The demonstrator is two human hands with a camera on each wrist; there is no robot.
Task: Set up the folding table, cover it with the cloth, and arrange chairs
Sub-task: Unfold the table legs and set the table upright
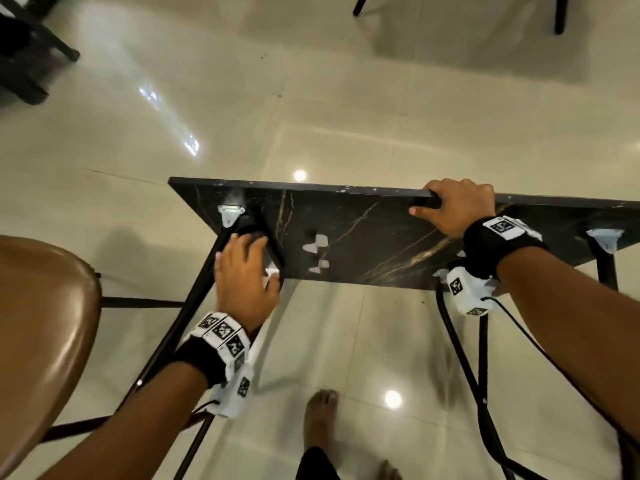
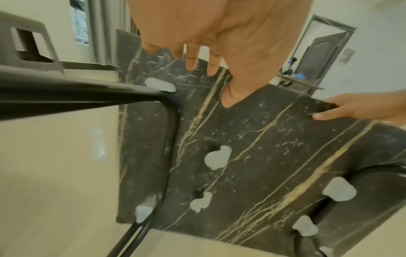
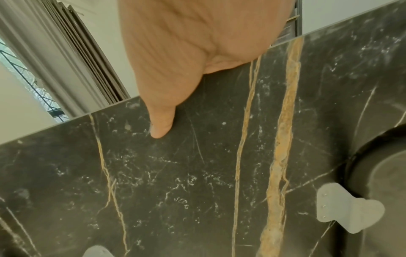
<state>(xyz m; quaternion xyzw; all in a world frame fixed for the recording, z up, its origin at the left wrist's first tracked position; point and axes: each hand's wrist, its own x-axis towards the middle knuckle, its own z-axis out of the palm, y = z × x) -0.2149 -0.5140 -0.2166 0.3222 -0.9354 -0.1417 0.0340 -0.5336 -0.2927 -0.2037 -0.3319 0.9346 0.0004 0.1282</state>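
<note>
The folding table stands tipped on its long edge, and its black marble-patterned underside faces me. My right hand grips the top edge of the board, with fingers curled over the far side and the thumb pressed on the underside. My left hand hovers with fingers spread by the left black leg frame, which is swung out from the board. I cannot tell whether it touches the frame. The right leg frame also hangs out towards me.
A brown chair seat sits close on my left. Dark chairs stand at the far left and far right. My bare foot is on the glossy tile floor below the table. Silver hinge brackets dot the underside.
</note>
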